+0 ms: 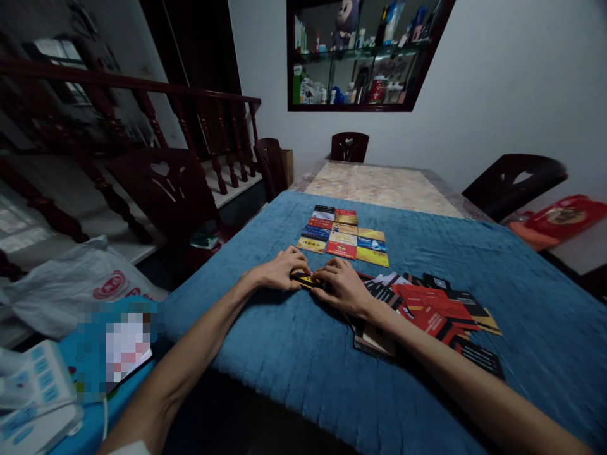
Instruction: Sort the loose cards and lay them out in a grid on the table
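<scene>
Between my two hands, low over the blue cloth (265, 341), is a black and yellow card (302, 280). My left hand (283, 268) grips its left end, and the fingers of my right hand (339, 284) close on its right end. Just beyond them lie overlapping cards in columns, among them a yellow card (310, 244), a red and white card (341, 248) and a blue card (372, 244). A loose heap of red and black cards (431, 309) spreads to the right, partly hidden behind my right forearm.
The cloth covers the near part of a table with a pale patterned top (384, 183). Dark wooden chairs (165, 189) stand around it. At the lower left are a white plastic bag (90, 284) and a white power strip (45, 385). A red bag (564, 215) is at the right.
</scene>
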{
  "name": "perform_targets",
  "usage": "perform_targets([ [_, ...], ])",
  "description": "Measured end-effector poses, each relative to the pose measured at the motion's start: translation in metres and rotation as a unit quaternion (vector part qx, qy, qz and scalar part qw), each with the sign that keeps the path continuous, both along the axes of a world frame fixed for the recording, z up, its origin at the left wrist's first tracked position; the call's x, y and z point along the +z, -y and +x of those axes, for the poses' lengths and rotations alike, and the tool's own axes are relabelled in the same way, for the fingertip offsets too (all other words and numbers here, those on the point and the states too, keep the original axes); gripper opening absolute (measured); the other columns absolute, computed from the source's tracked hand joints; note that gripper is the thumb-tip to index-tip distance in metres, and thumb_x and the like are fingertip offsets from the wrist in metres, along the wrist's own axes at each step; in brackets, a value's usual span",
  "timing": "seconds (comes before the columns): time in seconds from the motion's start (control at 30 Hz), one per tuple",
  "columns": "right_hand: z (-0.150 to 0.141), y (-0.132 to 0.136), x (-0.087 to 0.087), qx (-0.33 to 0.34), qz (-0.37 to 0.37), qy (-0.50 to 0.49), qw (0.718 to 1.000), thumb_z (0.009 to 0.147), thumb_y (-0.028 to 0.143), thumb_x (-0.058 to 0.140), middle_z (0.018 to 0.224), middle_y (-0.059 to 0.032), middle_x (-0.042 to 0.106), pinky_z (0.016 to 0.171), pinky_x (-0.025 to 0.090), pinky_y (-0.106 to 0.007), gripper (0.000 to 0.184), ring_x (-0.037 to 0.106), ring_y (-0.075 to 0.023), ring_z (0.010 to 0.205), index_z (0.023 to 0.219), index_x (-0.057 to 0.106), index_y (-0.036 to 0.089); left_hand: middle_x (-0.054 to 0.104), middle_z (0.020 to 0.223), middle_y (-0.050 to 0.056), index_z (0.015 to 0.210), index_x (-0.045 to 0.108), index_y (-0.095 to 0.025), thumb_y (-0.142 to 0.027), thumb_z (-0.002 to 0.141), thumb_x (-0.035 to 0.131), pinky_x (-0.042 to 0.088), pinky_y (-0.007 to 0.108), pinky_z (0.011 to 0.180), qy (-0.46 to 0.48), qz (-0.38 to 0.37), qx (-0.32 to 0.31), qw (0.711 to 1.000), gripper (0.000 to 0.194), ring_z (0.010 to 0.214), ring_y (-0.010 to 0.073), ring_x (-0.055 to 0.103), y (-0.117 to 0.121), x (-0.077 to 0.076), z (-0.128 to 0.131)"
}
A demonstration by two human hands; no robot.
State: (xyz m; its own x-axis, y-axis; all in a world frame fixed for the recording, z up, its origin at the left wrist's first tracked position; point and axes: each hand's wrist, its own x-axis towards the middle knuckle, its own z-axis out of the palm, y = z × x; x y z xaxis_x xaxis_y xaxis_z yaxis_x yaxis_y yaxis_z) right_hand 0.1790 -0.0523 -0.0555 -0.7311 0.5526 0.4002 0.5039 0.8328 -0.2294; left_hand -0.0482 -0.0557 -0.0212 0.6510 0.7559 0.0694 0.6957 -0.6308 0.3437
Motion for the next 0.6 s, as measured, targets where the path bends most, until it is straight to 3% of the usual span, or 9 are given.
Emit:
perform_targets([
  [0.43, 0.0, 0.004, 0.005, -0.007, -0.012, -0.007, 1.0, 0.092, 0.048, 0.06, 0.096, -0.006, 0.073, 0.085, 0.037, -0.04, 0.028, 0.053, -0.0248, 0.098, 0.099, 0.071, 0.022, 0.064, 0.109, 0.004, 0.088, 0.076, -0.023, -0.019, 0.075, 0.074, 0.044, 0.04, 0.102, 0.062, 0.014, -0.008, 0.998, 0.013, 0.113, 0.0224, 0.049, -0.003, 0.004, -0.017],
  [0.6, 0.0, 0.002, 0.003, -0.008, -0.02, -0.019, 1.0, 0.091, 0.032, 0.06, 0.095, -0.0065, 0.073, 0.084, 0.036, -0.041, 0.018, 0.053, -0.0252, 0.099, 0.102, 0.071, 0.022, 0.066, 0.106, 0.004, 0.086, 0.077, -0.024, -0.024, 0.078, 0.073, 0.044, 0.042, 0.104, 0.085, 0.006, 0.0, 0.996, 0.009, 0.112, 0.0221, 0.052, -0.005, 0.007, -0.018],
])
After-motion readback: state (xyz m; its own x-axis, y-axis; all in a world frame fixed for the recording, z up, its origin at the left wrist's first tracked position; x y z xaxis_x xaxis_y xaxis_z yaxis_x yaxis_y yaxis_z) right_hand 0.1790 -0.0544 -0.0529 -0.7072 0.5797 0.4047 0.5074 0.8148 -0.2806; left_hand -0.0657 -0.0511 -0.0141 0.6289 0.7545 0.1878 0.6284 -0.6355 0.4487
